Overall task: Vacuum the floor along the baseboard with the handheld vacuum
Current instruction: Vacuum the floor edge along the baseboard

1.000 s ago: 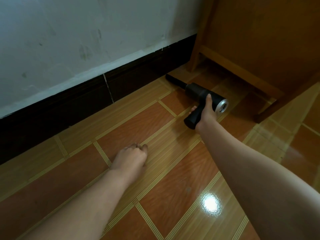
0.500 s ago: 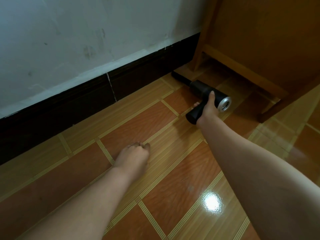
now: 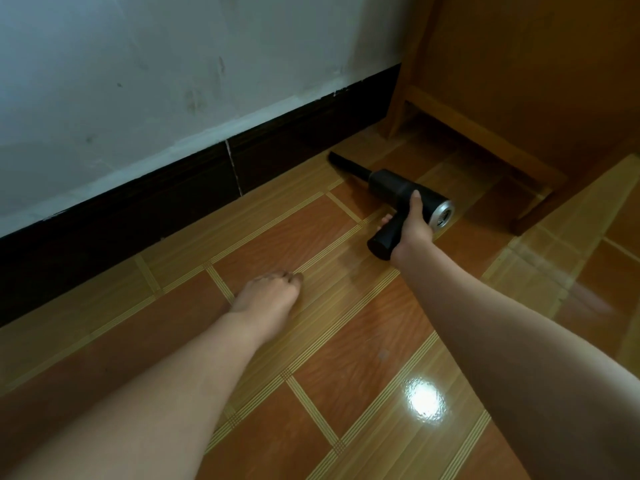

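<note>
Handheld vacuum (image 3: 391,188) lies low over the tiled floor (image 3: 346,358) at the far right, in front of the wooden cabinet (image 3: 519,81), with its black nozzle (image 3: 346,164) pointing left and away toward the dark baseboard (image 3: 138,209). My right hand (image 3: 414,226) is wrapped round the grip, thumb laid up along the body. My left hand (image 3: 268,292) is propped on the tiles nearer to me, fingers curled under and holding nothing.

Compared with half a second ago, the nozzle tip has slid a little to the left, away from the cabinet leg and toward the pale seam in the baseboard. The left hand has hardly shifted. I take that as the sweep now working leftward along the wall (image 3: 138,81), with most of the baseboard run still to cover.

The nozzle mouth is black against the black baseboard, so I cannot tell whether it touches the skirting or the tile. No dust shows anywhere. The switch is hidden under my fingers, the gap under the cabinet is in shadow, and the cabinet is cut off at the top and right.
</note>
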### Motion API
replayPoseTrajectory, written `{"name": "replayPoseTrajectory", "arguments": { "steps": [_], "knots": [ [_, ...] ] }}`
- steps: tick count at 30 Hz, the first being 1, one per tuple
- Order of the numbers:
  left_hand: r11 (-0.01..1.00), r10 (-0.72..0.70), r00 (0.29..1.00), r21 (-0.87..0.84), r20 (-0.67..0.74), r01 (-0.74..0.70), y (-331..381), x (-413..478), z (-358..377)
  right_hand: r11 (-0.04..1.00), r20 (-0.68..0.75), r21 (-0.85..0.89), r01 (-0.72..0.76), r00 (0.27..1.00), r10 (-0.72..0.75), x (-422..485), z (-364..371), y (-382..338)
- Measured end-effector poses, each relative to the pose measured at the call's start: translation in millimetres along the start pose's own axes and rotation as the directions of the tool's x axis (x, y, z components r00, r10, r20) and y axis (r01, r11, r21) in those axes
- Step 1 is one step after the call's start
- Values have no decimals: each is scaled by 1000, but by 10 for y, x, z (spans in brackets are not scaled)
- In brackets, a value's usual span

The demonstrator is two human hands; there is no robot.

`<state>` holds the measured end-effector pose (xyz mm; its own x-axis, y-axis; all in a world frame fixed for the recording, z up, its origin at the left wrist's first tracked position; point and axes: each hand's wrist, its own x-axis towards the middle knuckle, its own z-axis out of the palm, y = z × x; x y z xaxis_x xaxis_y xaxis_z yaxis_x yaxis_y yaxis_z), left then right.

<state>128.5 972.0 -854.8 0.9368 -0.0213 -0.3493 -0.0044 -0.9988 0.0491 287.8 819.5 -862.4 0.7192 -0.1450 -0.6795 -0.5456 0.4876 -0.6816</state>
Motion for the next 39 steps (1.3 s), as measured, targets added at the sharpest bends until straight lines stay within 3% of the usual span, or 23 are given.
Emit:
{"name": "replayPoseTrajectory", "arguments": {
  "steps": [13, 29, 39],
  "knots": [
    [998, 5, 997, -57, -78, -9, -159, -344, 94, 999, 49, -36, -35, 998, 37, -345, -10, 316],
    [987, -161, 987, 26, 16, 160, -378, -672, 355, 985, 137, -145, -94, 984, 114, -903, -28, 743],
    [978, -207, 977, -31, 49, 208, -391, -683, 287, 980, 139, -194, -53, 987, 81, -937, -13, 675]
  ]
}}
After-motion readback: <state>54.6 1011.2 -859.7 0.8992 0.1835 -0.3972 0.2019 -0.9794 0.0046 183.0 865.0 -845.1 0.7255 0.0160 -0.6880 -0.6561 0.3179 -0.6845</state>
